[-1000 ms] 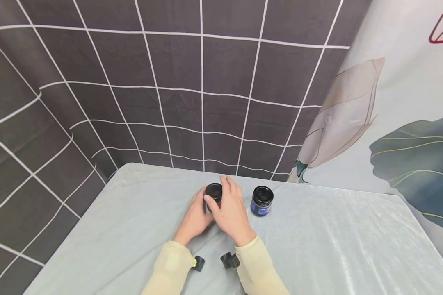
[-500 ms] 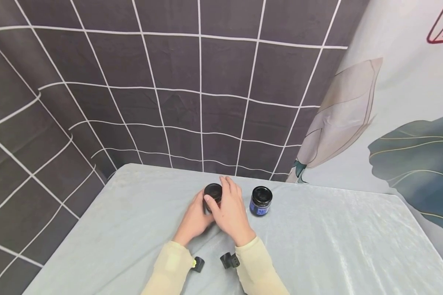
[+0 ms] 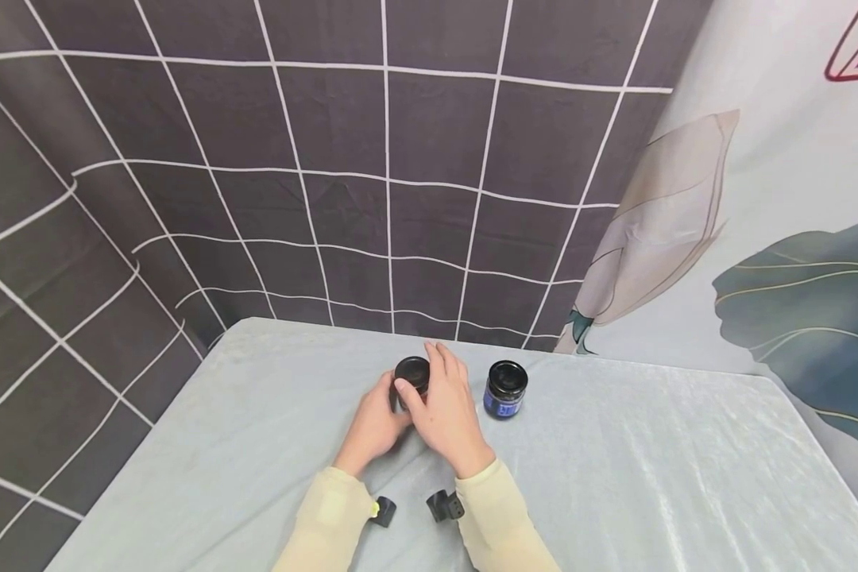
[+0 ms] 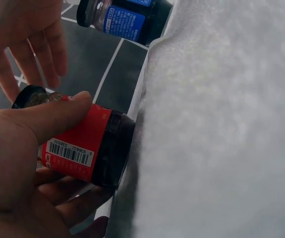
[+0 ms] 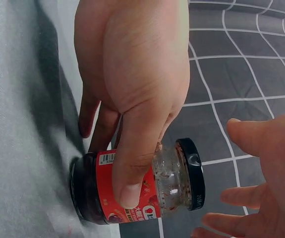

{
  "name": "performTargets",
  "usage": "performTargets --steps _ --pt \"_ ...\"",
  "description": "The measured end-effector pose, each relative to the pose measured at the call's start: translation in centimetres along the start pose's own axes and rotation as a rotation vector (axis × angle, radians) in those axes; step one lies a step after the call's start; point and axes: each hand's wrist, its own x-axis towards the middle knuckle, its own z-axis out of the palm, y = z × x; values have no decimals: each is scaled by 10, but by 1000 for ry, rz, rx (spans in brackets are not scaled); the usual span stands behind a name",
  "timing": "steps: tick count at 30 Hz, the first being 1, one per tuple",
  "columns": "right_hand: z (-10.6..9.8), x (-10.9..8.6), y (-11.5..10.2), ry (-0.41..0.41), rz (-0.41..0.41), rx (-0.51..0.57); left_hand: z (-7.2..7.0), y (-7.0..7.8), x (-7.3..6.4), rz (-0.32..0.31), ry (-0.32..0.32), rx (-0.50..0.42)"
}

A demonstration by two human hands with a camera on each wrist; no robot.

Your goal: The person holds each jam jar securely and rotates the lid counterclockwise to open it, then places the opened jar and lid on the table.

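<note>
Head view: from above, person's side of surface [image 3: 651,469]; faces forward and down; well back, so left hand [image 3: 373,433], right hand [image 3: 449,409], red-labelled jar [image 3: 412,370] and blue-labelled jar [image 3: 505,393] look small before grid backdrop [image 3: 343,199]. Left wrist view: low, close, facing backdrop, turned sideways; jar tops point left, surface fills right. Right wrist view: also low and close, turned opposite way; surface at left. 2 wrist views share red-labelled jar, hands, backdrop. Head and left wrist views share blue-labelled jar.
</note>
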Motion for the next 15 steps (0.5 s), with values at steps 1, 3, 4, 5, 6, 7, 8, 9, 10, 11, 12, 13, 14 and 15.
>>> performTargets --steps 1,3,4,5,6,7,8,9,10,11,12,13,14,15 --pt "0 0 0 2 0 1 0 0 0 -1 5 2" --pt "0 0 0 3 -1 -1 0 1 1 -11 11 0" --pt "0 0 0 2 -1 -2 0 2 1 -19 14 -2" --pt "0 0 0 2 0 -3 0 2 2 -23 16 -1" --pt "0 0 0 2 0 -4 0 2 2 -28 18 -3" --pt "0 0 0 0 2 -6 0 2 2 -34 19 -5" --pt "0 0 0 0 2 -7 0 2 1 -40 19 -5" --pt "0 0 0 0 2 -9 0 3 1 -45 19 -6" --pt "0 0 1 1 2 -10 0 3 1 -45 20 -4" --pt "1 0 1 2 1 -12 0 3 1 -45 22 -2" --pt "1 0 1 1 1 -13 0 3 1 -50 24 -4" --pt "1 0 1 3 0 -13 0 3 1 -51 27 -5" --pt "1 0 2 4 1 -13 0 3 1 -50 30 -7" --pt "1 0 2 4 1 -13 1 3 1 -47 36 -9"
